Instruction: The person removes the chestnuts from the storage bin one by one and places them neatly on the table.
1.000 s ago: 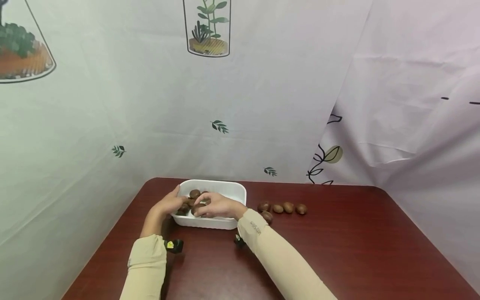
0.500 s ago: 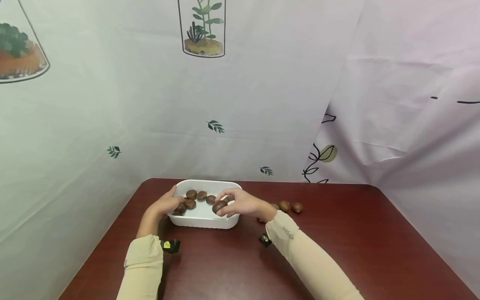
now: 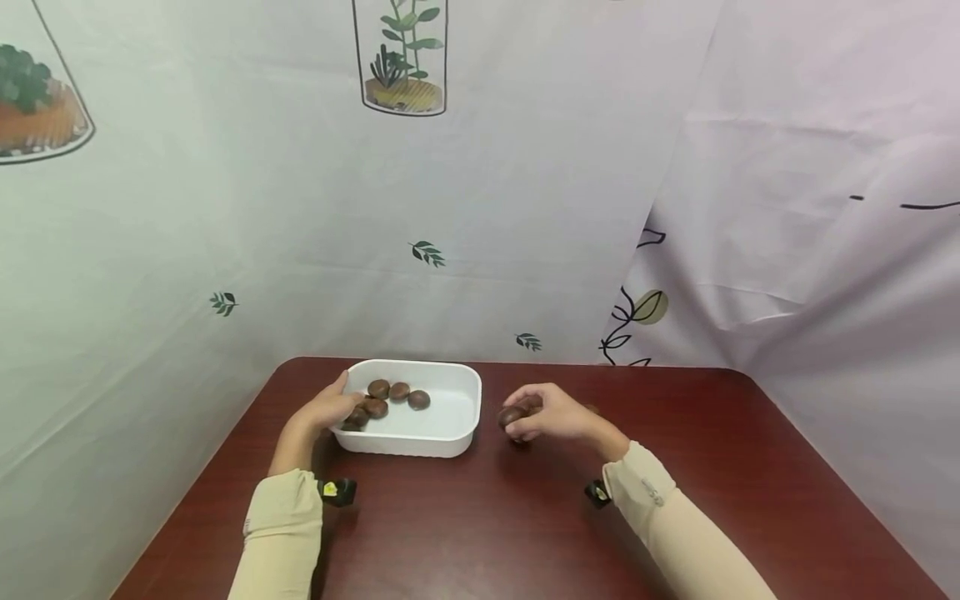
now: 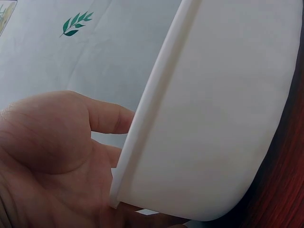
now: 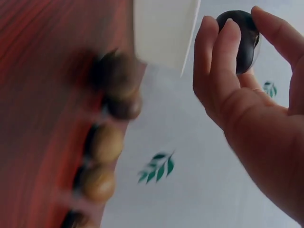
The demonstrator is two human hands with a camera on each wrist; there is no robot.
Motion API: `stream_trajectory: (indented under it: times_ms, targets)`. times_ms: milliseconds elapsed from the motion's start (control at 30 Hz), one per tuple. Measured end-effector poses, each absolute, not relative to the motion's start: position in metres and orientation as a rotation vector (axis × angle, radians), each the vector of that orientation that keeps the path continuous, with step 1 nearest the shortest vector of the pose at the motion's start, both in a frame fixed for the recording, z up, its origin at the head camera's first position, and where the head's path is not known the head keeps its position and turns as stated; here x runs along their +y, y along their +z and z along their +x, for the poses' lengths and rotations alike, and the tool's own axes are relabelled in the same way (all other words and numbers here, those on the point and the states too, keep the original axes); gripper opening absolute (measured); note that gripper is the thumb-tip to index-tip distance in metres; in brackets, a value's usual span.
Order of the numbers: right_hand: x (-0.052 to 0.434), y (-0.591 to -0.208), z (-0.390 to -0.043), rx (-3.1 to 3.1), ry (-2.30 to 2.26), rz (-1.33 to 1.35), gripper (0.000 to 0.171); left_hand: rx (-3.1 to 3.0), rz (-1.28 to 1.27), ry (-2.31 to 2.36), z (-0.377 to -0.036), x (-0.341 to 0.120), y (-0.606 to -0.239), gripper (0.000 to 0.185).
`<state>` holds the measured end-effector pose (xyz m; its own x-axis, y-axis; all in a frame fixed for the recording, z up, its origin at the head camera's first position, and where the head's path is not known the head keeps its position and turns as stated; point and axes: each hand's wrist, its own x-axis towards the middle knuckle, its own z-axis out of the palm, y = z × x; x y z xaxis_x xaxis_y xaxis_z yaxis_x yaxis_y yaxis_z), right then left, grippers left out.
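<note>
My right hand pinches a dark brown, glossy chestnut between thumb and fingertips, just right of the white tray. In the right wrist view this chestnut shows a pale patch on one side. My left hand grips the tray's left end; in the left wrist view its fingers reach behind the rim. Several brown chestnuts lie in the tray's left part. Others sit in a row on the table, mostly hidden behind my right hand in the head view.
The dark red table reaches back to a pale cloth printed with leaves and plant jars. A small black wrist camera hangs below the left wrist, another below the right.
My right hand has lifted a chestnut out of the tray and carried it rightward, past the rim, to above the table. My left hand has stayed at the tray's left end.
</note>
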<state>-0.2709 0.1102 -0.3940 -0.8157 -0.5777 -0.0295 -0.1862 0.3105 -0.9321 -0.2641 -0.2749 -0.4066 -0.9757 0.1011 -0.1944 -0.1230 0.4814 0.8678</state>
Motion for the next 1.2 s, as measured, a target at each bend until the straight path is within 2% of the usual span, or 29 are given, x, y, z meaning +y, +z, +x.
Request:
stream_trajectory:
  times_ms: [300,800,933,1200]
  targets:
    - [0.150,-0.409,-0.268,2.461,-1.389,-0.568,0.032,2.524,-0.024,1.493,-0.263,-0.274,-0.405,0.077]
    - [0.150,-0.431,-0.273,2.657,-1.255,-0.232,0.030,2.522,0.071,1.513,-0.271,-0.278,-0.419,0.075]
    - [0.149,-0.435,-0.273,2.683,-1.249,-0.223,0.029,2.527,0.088,1.518,-0.271,-0.277,-0.417,0.072]
    - [0.146,-0.433,-0.271,2.695,-1.292,-0.279,0.034,2.500,0.002,1.527,-0.276,-0.281,-0.421,0.079]
